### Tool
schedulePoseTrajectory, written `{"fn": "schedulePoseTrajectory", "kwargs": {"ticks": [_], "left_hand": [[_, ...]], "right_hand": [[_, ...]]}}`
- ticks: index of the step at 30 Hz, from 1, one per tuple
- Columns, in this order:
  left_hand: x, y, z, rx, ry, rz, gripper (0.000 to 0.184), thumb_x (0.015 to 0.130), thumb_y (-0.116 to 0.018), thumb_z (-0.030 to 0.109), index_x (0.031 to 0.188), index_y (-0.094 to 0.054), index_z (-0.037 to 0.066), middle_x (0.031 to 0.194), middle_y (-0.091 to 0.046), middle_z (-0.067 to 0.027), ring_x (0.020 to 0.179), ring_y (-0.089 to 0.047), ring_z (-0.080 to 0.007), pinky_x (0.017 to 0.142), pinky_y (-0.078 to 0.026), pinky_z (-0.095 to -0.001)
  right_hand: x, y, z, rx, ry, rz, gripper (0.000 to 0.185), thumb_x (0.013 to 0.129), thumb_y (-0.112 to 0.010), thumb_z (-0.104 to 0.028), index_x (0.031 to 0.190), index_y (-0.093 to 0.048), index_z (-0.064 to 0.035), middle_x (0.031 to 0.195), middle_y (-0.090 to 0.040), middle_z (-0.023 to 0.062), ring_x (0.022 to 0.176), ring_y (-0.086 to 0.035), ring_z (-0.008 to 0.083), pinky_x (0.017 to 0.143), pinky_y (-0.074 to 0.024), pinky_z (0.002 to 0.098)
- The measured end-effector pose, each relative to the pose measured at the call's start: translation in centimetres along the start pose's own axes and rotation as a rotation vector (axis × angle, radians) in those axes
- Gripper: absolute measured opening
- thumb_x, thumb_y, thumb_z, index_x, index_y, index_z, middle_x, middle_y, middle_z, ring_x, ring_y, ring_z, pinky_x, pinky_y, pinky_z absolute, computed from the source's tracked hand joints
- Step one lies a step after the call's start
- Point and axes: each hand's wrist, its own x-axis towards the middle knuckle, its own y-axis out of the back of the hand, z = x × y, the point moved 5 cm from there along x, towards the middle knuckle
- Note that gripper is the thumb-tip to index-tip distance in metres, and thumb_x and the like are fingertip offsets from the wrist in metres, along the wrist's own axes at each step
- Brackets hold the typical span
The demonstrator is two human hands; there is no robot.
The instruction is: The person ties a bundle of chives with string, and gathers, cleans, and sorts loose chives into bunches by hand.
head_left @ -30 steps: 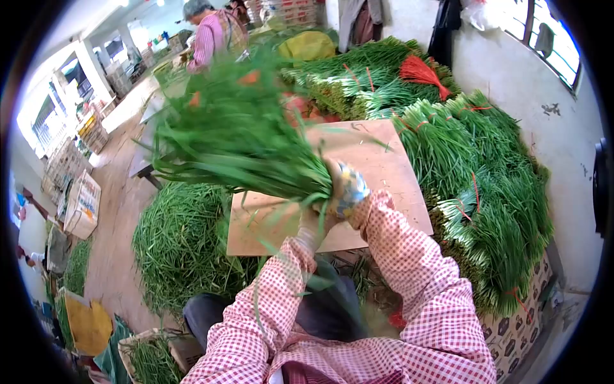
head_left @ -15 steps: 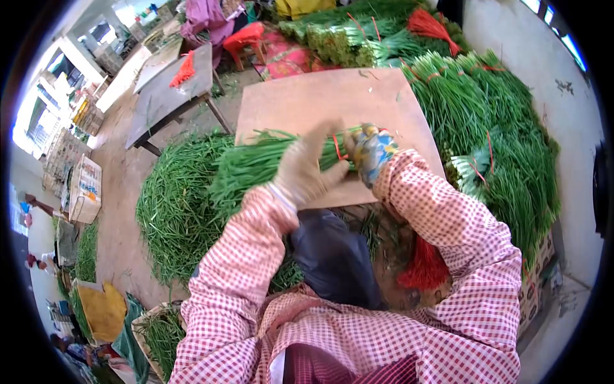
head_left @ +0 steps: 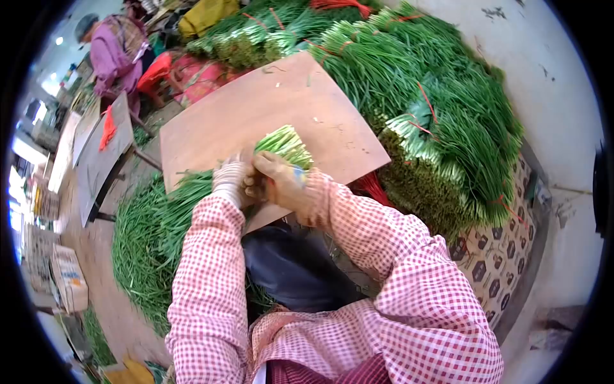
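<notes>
A bunch of garlic chives (head_left: 286,146) lies across the near part of the brown board (head_left: 256,96), pale cut ends pointing up and right, green leaves trailing left. My gloved left hand (head_left: 233,180) is closed around its middle. Right against it, my gloved right hand (head_left: 279,182) is closed over the stalks, fingertips pinched together beside my left hand. Whatever those fingertips hold is hidden, and the bunch's red tie is out of sight. Below the leaves, a heap of loose chives (head_left: 137,256) spreads at the board's left.
Tied chive bunches (head_left: 441,115) are stacked high along the right wall. Red ties (head_left: 371,185) hang by the board's right corner. To the left stands a dark table (head_left: 105,166) with red strips (head_left: 107,128) on it. A person in purple (head_left: 115,54) is behind it.
My right hand has moved from the cut ends to beside my left hand at the middle of the bunch. The red tie, visible before, is now covered. The view has turned right.
</notes>
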Motion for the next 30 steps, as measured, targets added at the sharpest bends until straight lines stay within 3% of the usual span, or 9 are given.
{"fn": "schedulePoseTrajectory", "kwargs": {"ticks": [3,11,13,15,19,22,24,25,30], "left_hand": [[-0.4,-0.2,0.3,0.037,0.036,-0.021,0.080,0.050,-0.081,0.035,0.120,-0.049,0.013,0.117,-0.059,-0.0143,0.112,-0.055,-0.0334,0.093,-0.045,-0.0443],[-1.6,0.0,1.2,0.215,0.155,0.048,0.109,0.053,-0.083,0.040,0.143,-0.027,0.016,0.128,-0.052,-0.0125,0.120,-0.048,-0.0303,0.101,-0.034,-0.0446],[-1.8,0.0,0.5,0.185,0.169,0.042,0.105,0.055,-0.082,0.041,0.142,-0.029,0.016,0.126,-0.052,-0.0132,0.119,-0.048,-0.0299,0.100,-0.035,-0.0450],[-2.7,0.7,1.4,0.141,0.101,0.144,0.101,0.054,-0.083,0.039,0.139,-0.033,0.016,0.120,-0.056,-0.0144,0.113,-0.053,-0.0314,0.096,-0.039,-0.0459],[-5.6,3.5,5.9,0.157,0.027,0.282,0.092,0.054,-0.083,0.038,0.131,-0.040,0.014,0.102,-0.064,-0.0141,0.094,-0.062,-0.0344,0.083,-0.047,-0.0461],[-10.1,6.7,16.8,-0.056,-0.402,0.281,0.082,0.056,-0.081,0.037,0.126,-0.045,0.011,0.102,-0.063,-0.0146,0.095,-0.060,-0.0356,0.084,-0.046,-0.0462],[-12.3,6.6,21.6,-0.255,-0.814,0.243,0.080,0.059,-0.079,0.036,0.127,-0.046,0.009,0.109,-0.060,-0.0170,0.103,-0.056,-0.0377,0.089,-0.043,-0.0468],[-13.1,6.2,23.1,-0.321,-0.982,0.215,0.081,0.060,-0.078,0.035,0.129,-0.045,0.008,0.115,-0.057,-0.0186,0.109,-0.053,-0.0388,0.094,-0.040,-0.0473],[-13.5,6.5,22.1,-0.177,-0.942,0.397,0.081,0.061,-0.079,0.032,0.131,-0.046,0.007,0.133,-0.043,-0.0250,0.126,-0.039,-0.0405,0.105,-0.031,-0.0481]], "right_hand": [[0.1,-0.8,-1.1,-0.506,0.002,0.203,0.020,0.092,-0.056,-0.028,0.087,-0.054,-0.0087,0.068,-0.051,-0.0010,0.062,-0.051,0.0098,0.056,-0.0413,0.0220],[-4.4,6.1,6.8,-0.805,0.277,-0.097,0.021,0.086,-0.062,-0.026,0.090,-0.059,-0.0056,0.071,-0.051,-0.0022,0.067,-0.046,0.0087,0.060,-0.0410,0.0269],[-5.3,5.3,5.9,-0.672,0.177,-0.020,0.028,0.087,-0.063,-0.031,0.093,-0.057,-0.0044,0.078,-0.052,-0.0029,0.072,-0.047,0.0084,0.067,-0.0407,0.0241],[-7.9,7.1,5.5,-0.448,0.278,0.011,0.060,0.080,-0.071,-0.031,0.128,-0.046,-0.0038,0.122,-0.053,0.0133,0.118,-0.049,0.0227,0.097,-0.0419,0.0345],[-13.0,8.9,6.6,-0.088,0.152,0.183,0.091,0.075,-0.076,-0.026,0.143,-0.019,-0.0030,0.139,-0.035,0.0165,0.131,-0.036,0.0279,0.107,-0.0313,0.0420],[-14.6,6.5,2.7,-0.122,0.636,-0.057,0.084,0.083,-0.067,-0.021,0.146,-0.013,-0.0078,0.148,-0.023,0.0128,0.134,-0.029,0.0306,0.107,-0.0302,0.0479],[-20.7,2.1,-5.8,0.502,0.403,0.085,0.073,0.087,-0.062,-0.025,0.145,-0.020,-0.0091,0.147,-0.029,0.0104,0.135,-0.030,0.0293,0.109,-0.0278,0.0484],[-21.5,4.2,-6.5,0.324,0.556,0.048,0.069,0.088,-0.059,-0.031,0.143,-0.025,-0.0092,0.144,-0.034,0.0105,0.132,-0.034,0.0290,0.109,-0.0282,0.0479],[-29.1,12.9,-16.3,0.047,0.935,0.131,0.064,0.086,-0.061,-0.042,0.137,-0.038,-0.0106,0.136,-0.045,0.0118,0.126,-0.042,0.0295,0.106,-0.0351,0.0472]]}}
